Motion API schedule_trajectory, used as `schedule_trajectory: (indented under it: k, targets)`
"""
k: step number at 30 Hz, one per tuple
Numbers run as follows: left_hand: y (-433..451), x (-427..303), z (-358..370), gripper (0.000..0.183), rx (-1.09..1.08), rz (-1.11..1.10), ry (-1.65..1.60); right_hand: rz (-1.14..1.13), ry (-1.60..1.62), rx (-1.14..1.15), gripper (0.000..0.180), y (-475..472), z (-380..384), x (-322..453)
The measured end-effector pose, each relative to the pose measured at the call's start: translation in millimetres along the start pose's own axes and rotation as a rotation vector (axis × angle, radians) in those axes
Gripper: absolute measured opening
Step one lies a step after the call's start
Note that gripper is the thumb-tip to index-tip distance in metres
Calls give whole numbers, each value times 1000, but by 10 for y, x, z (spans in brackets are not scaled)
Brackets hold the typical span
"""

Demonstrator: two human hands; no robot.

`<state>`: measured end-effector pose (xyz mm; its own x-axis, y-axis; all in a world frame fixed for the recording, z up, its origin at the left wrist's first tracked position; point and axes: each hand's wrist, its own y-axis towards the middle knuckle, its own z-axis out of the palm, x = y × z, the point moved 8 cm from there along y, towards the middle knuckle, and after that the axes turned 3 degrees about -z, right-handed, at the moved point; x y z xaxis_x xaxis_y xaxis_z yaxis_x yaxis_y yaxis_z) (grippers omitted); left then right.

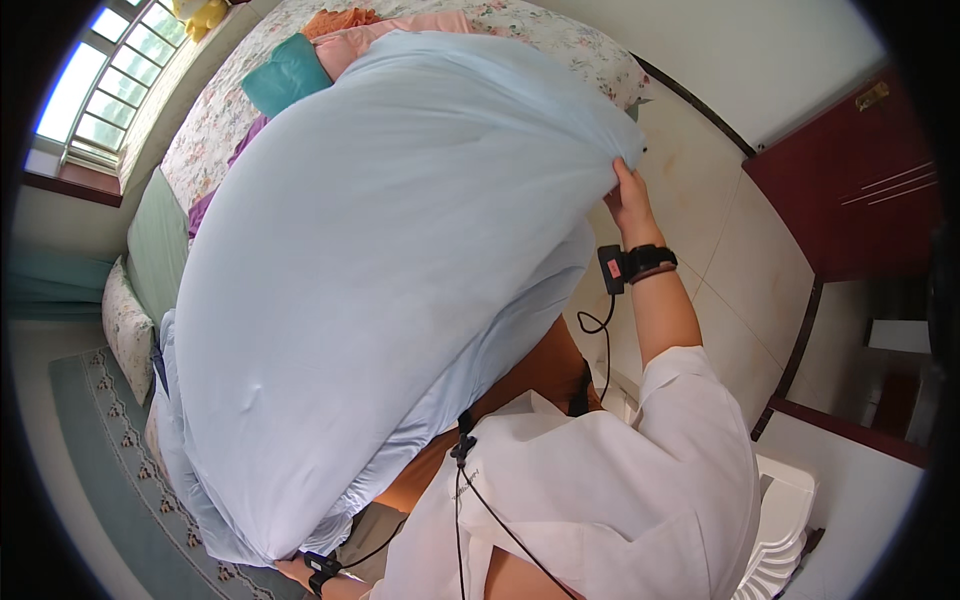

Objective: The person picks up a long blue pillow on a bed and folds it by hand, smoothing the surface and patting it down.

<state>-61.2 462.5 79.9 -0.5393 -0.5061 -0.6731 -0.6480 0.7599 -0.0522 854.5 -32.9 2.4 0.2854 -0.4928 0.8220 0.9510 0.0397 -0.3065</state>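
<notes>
A large light-blue cloth cover (360, 225), billowed up with air, spreads out before me over the bed. My right hand (628, 196) grips its edge at the far right, the thumb on top of the bunched fabric. At the lower left, my left hand (292, 571) pinches another corner, and the cloth gathers into folds there. Between the two hands the edge runs taut, with looser folds of light-blue fabric (450, 390) hanging beneath it near my legs. Part of my left hand's fingers is hidden by the cloth.
A floral bed sheet (217, 127) shows beyond the cover, with a teal folded cloth (289, 75) and a pink cloth (349, 45) on it. A floral pillow (126, 330) leans at the left. A white plastic chair (780, 517) stands behind me; a dark-red door (847, 180) is at right.
</notes>
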Motion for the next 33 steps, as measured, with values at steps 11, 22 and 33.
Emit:
schedule_trajectory:
  k: [11,22,33]
  targets:
    - [-705,195,-45,55,-200,-307,-183,499,-186,-82,72,-221,-667,-1434]
    - [-3222,-2065,1676,39,404,1170,42,-191,-245,22,47,-726,492,636]
    - [-5603,-1425,2588,60,1244,1733,592,634,-56,-271,75,-1063,-1269,-1272]
